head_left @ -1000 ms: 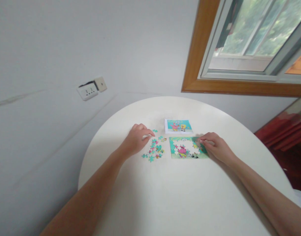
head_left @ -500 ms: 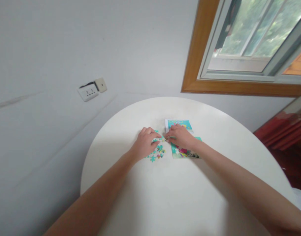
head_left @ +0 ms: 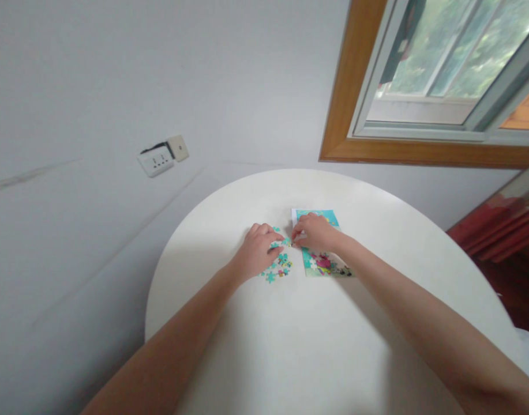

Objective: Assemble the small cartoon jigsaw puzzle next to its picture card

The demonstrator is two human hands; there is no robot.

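Note:
A pile of small teal and pink loose puzzle pieces lies on the round white table. My left hand rests on the pile's left side, fingers curled over it. To the right, my right hand has its fingertips pinched at the pile's top right edge on something I cannot make out. It covers part of the partly assembled puzzle board and the reference picture card behind it.
A wall socket is mounted on the white wall at the left. A wood-framed window is at the upper right. Red fabric lies beyond the table's right edge.
My right hand left the puzzle board's right side and moved left to the loose pieces. The left hand shifted slightly right onto the pile.

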